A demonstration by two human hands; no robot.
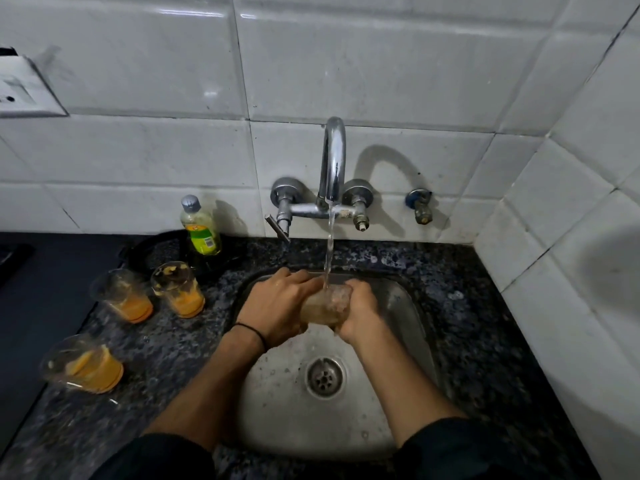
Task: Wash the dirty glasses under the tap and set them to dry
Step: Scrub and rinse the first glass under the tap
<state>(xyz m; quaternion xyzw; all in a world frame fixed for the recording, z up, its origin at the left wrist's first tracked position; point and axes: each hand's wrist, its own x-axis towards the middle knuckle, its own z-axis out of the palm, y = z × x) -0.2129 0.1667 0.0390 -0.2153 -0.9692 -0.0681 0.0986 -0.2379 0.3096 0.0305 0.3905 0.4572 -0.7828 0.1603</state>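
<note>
- Holding the glass (pixel 325 304) in both hands over the sink (pixel 287 410), straight under the tap (pixel 334 157).
- Left hand (pixel 277 306): our fingers curl over the left side of the glass and grip it. There is a black band (pixel 252 332) on that wrist.
- Right hand (pixel 360 313): our fingers wrap round the right side, gripping too.
- Glass is tilted, almost on its side, and cloudy with water. We cannot tell which end is the mouth.
- Water (pixel 329 251) falls in a thin stream from the spout and lands on the glass between our hands.
- Sink is wet steel, with the drain (pixel 325 376) nearer us than the hands.
- Three dirty glasses stand on the counter (pixel 467 323) left of the sink, each with orange dregs at the bottom:
  - back glass (pixel 126 296)
  - mid glass (pixel 180 289), just beside it
  - front glass (pixel 83 365), well apart and nearer us (the wide lens makes it look as if it leans)
- Soap bottle (pixel 201 226) stands upright behind them, near the wall, at a black round dish (pixel 156 251) we can't make out well.
- Small valve (pixel 420 207) is on the tiles right of the tap, and a socket plate (pixel 27 88) sits far left.
</note>
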